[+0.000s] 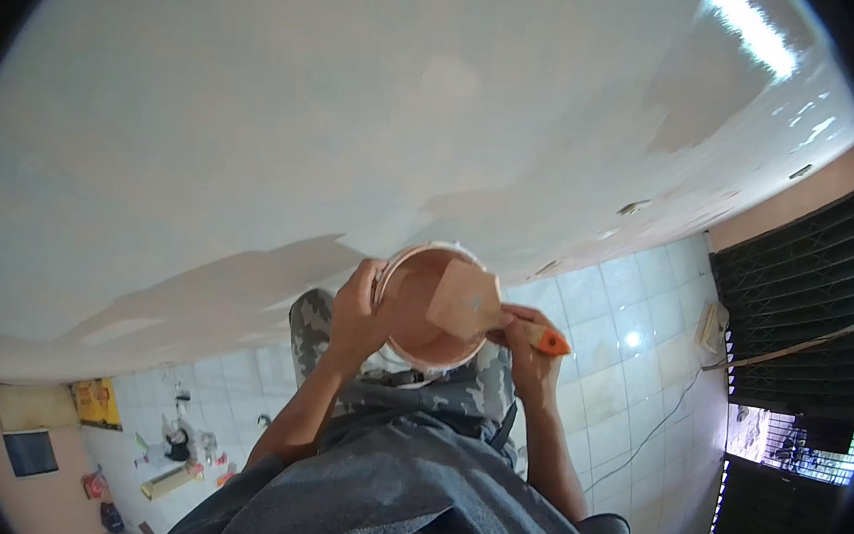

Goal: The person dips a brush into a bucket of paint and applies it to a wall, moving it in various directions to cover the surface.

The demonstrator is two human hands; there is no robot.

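A round bucket [405,311] with a whitish rim is in front of my body, its opening facing up toward me and pinkish-beige material coating its inside. My left hand [358,314] grips the bucket's left side, the thumb near the rim. In my right hand [531,351] is a putty knife [464,301], whose wide blade is smeared with the same pinkish-beige material. That blade lies over the right half of the bucket's mouth. The orange end of its handle points right. How deep the material in the bucket goes cannot be made out.
A large wall [289,106] with whitish and pinkish-beige patches fills the upper view. White floor tiles [618,383] lie below, crossed by a thin cable [657,426] at right. Dark folding shutters [806,297] stand at far right. Several small items and a yellow bag [96,403] are at lower left.
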